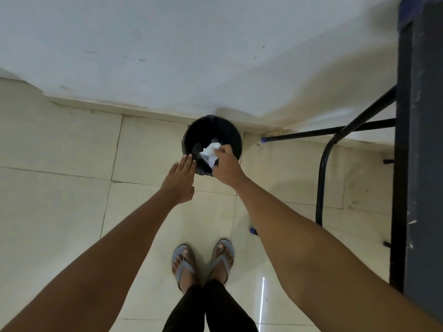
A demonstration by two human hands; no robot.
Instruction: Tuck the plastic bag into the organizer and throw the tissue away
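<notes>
Two bare arms reach forward and down over a tiled floor (60, 144), and we see both hands near a round black bin (230, 130) that stands against the white wall (191, 56). Our right hand (226, 165) is over the open mouth of the bin, and its fingers (224, 149) are pinched together on a crumpled white tissue (211, 149) — the tissue hangs above the inside of the bin, and we cannot tell if it touches the liner. Lower in the bin, just under the hand, there is another pale piece, but it is too small to name.

Our left hand (181, 178) is flat, palm down, with the fingers straight and close together; the fingertips (188, 159) lie at the near left rim of the bin and hold nothing. If they press on the rim or only hover at it, we cannot say.

At the right side stands a dark table (422, 164) with a black metal frame (323, 178) under it, with blue caps at the ends of the tubes. Below, between the arms, we see our two feet in grey sandals (183, 264) and black trousers (211, 307).
</notes>
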